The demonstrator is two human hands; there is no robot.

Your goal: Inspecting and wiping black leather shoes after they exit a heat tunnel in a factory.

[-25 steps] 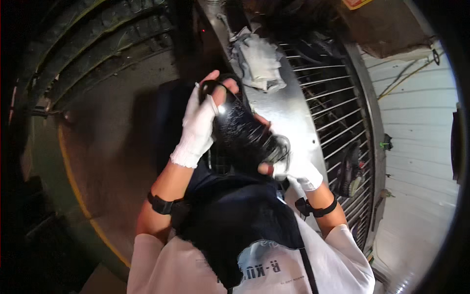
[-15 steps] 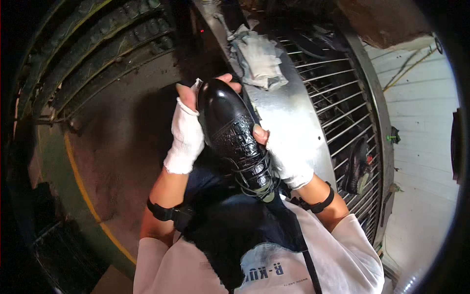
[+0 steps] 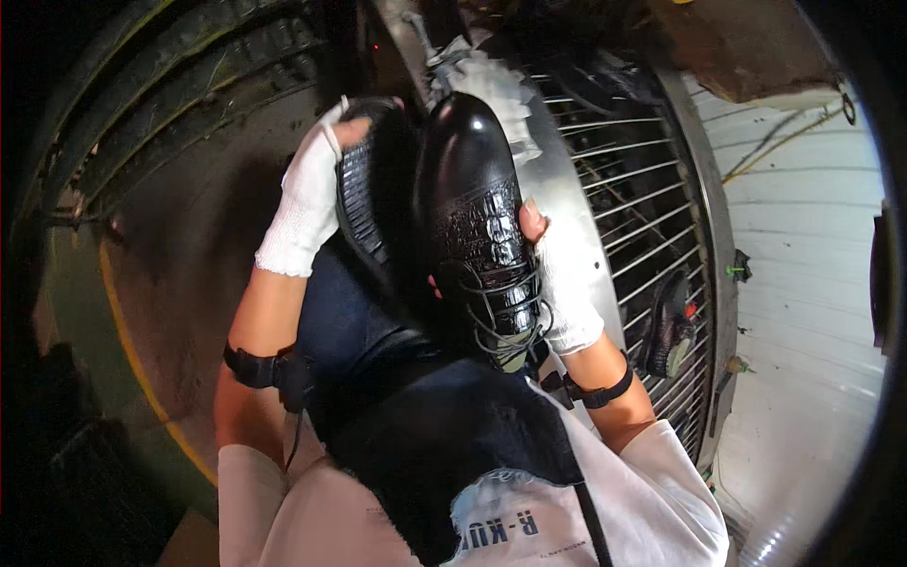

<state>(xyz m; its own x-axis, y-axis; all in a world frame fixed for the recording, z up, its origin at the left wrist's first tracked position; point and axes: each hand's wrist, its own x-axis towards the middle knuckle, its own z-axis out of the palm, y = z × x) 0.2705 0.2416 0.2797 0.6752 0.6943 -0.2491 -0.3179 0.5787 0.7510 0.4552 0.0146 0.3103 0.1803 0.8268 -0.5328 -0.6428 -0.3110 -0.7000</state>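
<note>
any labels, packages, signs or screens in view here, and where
Printed patch on the white shirt, bottom centre below the dark apron: pale blue blotch with dark lettering.
Small red indicator light, top centre beyond the glossy black lace-up shoe: a tiny dot.
No packages, signs or screens show.

Glossy black leather, white knit cloth, bare metal

The shoe (image 3: 472,217) is black leather, mirror-glossy and smooth at the toe, with a scaly embossed grain toward the thin cord laces; the second shoe (image 3: 368,189) shows a ribbed, duller side; the left hand (image 3: 307,203) and right hand (image 3: 562,283) wear white knitted cloth wraps, matt and slightly rough; the rack (image 3: 642,208) is thin metal wire beside a smooth brushed metal panel (image 3: 567,203); a crumpled white rag (image 3: 491,85) looks soft and matt
</note>
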